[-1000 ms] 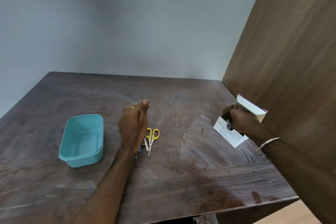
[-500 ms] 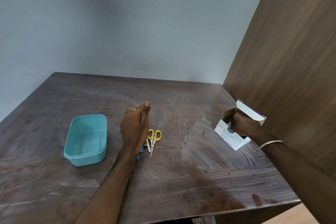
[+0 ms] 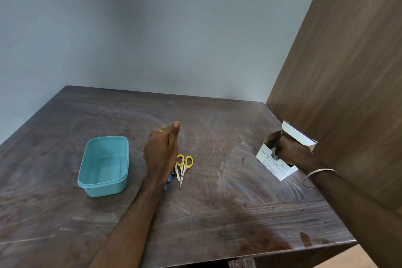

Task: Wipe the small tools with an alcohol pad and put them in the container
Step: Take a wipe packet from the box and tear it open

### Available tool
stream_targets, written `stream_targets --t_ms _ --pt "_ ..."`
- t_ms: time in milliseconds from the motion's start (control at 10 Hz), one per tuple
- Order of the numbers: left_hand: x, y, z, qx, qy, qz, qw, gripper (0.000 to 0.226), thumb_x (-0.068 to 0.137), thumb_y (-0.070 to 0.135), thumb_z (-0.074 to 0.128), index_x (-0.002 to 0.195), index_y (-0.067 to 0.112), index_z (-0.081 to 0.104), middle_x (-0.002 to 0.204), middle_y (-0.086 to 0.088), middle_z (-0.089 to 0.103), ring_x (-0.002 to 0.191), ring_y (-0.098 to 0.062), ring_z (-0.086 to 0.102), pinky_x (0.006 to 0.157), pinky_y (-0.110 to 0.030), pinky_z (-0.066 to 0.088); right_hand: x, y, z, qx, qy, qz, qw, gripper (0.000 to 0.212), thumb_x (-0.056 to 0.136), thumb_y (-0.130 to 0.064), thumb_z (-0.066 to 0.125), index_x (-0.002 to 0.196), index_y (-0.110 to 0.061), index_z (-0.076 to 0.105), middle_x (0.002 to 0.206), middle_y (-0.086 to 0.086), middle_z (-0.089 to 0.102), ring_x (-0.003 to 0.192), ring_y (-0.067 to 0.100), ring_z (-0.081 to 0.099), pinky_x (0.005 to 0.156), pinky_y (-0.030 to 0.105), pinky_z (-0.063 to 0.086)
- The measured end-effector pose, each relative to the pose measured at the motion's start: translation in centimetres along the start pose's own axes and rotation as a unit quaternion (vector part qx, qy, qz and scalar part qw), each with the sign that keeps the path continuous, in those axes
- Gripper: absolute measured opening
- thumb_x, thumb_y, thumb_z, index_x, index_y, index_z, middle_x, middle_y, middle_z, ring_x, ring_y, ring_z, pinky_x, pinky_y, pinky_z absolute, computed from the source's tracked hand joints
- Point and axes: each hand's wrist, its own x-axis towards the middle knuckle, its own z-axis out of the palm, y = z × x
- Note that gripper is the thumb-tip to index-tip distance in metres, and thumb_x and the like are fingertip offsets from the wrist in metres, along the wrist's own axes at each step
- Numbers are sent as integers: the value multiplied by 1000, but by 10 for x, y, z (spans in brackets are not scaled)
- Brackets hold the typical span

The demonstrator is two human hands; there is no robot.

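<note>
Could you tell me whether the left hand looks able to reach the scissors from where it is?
Probably yes: the left hand hovers right beside the scissors, holds nothing visible, and nothing lies between them.

right hand (image 3: 290, 150) sunk deeper into swab box (image 3: 274, 164), thumb now hidden

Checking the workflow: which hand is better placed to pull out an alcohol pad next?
Right: the right hand is already at the open swab box, fingers in its opening. The left hand hovers by the scissors.
</note>
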Motion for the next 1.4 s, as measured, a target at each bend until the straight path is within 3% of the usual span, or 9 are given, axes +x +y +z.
stream_targets --t_ms 400,500,600,700,800,1100,1200,1300,1400 --pt "-1 2 -2 13 1 8 1000 77 97 61 18 83 7 71 74 -8 69 74 -24 62 69 -38 51 -3 -5 -1 54 -25 24 998 32 84 -16 73 61 -11 51 81 11 67 54 9 43 52 19 28" --pt "-2 3 -3 10 1 5 1000 77 96 60 19 83 5 71 75 -10 69 74 -24 62 68 -38 51 -3 -6 -3 51 -29 33 998 26 83 -14 74 68 -6 54 78 12 65 53 8 42 50 18 27" --pt "-1 2 -2 10 -2 4 1000 78 96 61 18 84 5 71 75 -10 70 75 -25 62 69 -39 52 -2 -4 -2 23 -39 25 999 14 84 -15 69 87 -2 65 89 16 70 63 19 59 58 22 43" --pt "-1 2 -2 14 0 4 1000 78 96 62 18 83 5 70 76 -10 70 76 -25 62 68 -38 51 -1 -1 1 9 -46 6 999 23 88 -13 58 106 0 63 99 19 69 90 37 67 74 35 51" --pt "-1 1 -3 20 1 4 1000 79 96 62 17 83 6 71 77 -10 70 77 -25 62 68 -37 49 9 8 10 -28 -36 -22 999 24 96 -16 52 102 1 66 102 19 71 93 35 67 83 35 48" --pt "-2 3 -4 18 1 5 1000 79 95 63 17 84 7 71 76 -9 69 80 -24 62 67 -35 46 -6 -7 -7 -3 -18 6 1000 17 94 -15 60 88 0 66 98 20 72 88 34 67 74 31 39" --pt "-2 3 -4 21 -1 6 1000 77 95 62 17 85 8 71 77 -8 70 83 -27 62 68 -36 47 -25 -32 -29 49 -70 21 996 14 94 1 56 89 -11 52 98 22 62 90 14 68 65 17 36" --pt "-2 4 -4 17 -2 4 1000 77 95 62 17 85 8 71 77 -9 70 83 -27 62 68 -37 48 -29 -48 -45 -46 -115 -26 992 18 95 3 52 113 0 58 118 27 60 112 29 63 54 7 31" --pt "-2 3 -5 14 -1 6 1000 79 95 63 17 85 7 71 73 -8 68 78 -26 62 68 -38 50 -28 -48 -48 -27 -158 -23 987 25 95 8 52 80 -11 57 110 15 61 95 28 61 51 1 35"
